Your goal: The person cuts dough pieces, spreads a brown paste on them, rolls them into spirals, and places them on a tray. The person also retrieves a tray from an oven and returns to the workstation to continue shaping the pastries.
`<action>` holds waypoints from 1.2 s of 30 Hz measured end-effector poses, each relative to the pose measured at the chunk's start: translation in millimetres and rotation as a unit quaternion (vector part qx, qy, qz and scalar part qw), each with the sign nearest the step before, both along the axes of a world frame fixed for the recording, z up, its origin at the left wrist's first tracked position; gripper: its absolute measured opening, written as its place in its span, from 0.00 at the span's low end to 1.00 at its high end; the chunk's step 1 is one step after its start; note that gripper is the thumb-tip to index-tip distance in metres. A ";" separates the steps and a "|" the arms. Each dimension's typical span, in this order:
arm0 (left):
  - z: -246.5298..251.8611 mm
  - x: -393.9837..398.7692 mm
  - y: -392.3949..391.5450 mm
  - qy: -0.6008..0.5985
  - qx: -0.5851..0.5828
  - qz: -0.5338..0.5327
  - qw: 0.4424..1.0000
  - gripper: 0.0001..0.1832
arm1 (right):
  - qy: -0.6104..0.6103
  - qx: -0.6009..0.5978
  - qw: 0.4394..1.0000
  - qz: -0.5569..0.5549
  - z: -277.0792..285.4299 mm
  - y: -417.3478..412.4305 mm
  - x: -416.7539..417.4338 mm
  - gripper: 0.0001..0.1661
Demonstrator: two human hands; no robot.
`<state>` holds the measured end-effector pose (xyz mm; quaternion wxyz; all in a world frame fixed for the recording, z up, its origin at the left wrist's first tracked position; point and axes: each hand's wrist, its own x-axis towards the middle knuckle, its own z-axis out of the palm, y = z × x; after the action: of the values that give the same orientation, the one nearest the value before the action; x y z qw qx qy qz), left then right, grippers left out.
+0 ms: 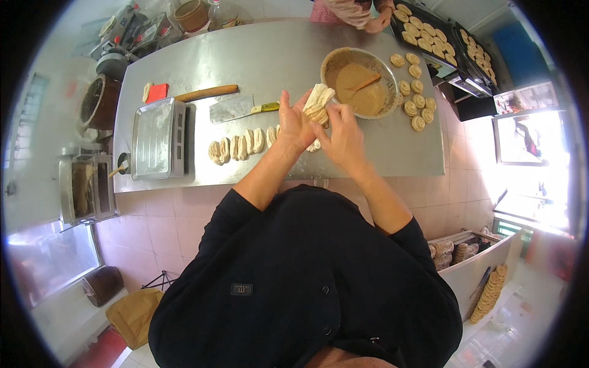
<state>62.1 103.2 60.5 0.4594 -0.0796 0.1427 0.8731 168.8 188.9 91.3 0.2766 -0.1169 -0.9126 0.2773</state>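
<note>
Over the table, a layered piece of dough [318, 102] is held between my two hands. My left hand [295, 123] supports it against the palm and fingers, its thumb pointing away. From the other side my right hand [343, 133] grips the dough with thumb and fingers. A metal bowl [395, 89] of brown paste [344, 78] stands just beyond, with a wooden spatula [366, 83] resting in it. A row of folded dough strips [238, 146] lies left of my hands; my left forearm partly hides the row. Several coiled dough rounds [409, 108] sit to the right.
On the steel table [276, 50] lie a cleaver [232, 109] and a rolling pin [207, 94]. A scale with a metal tray [156, 140] stands left, near a red object [158, 93]. Another person's hands [379, 20] are across the table, beside a pan of flat dough rounds [423, 32].
</note>
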 end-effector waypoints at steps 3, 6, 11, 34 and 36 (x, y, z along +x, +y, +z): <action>-9.7 -2.9 4.0 -0.015 0.094 0.015 0.995 0.49 | 0.009 -0.086 0.995 -0.041 -6.6 20.1 -19.2 0.16; 6.6 1.0 5.1 -0.022 0.092 0.017 0.995 0.47 | 0.094 -0.062 0.992 -0.052 -32.6 38.5 -32.0 0.19; 14.1 2.8 2.3 0.027 0.103 0.012 0.994 0.43 | 0.123 -0.019 0.991 -0.042 -34.9 38.8 -36.2 0.18; -41.5 -28.2 0.4 0.022 -0.119 0.081 0.989 0.16 | -0.077 -0.403 0.910 0.059 -49.2 15.1 -21.4 0.26; -44.3 -28.7 -3.4 0.041 -0.123 0.053 0.990 0.17 | -0.103 -0.405 0.906 0.058 -46.7 23.8 -24.4 0.26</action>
<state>33.4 99.8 16.2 0.3926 -0.1072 0.2634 0.8746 144.4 212.7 44.6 0.0933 -0.1935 -0.7501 0.6254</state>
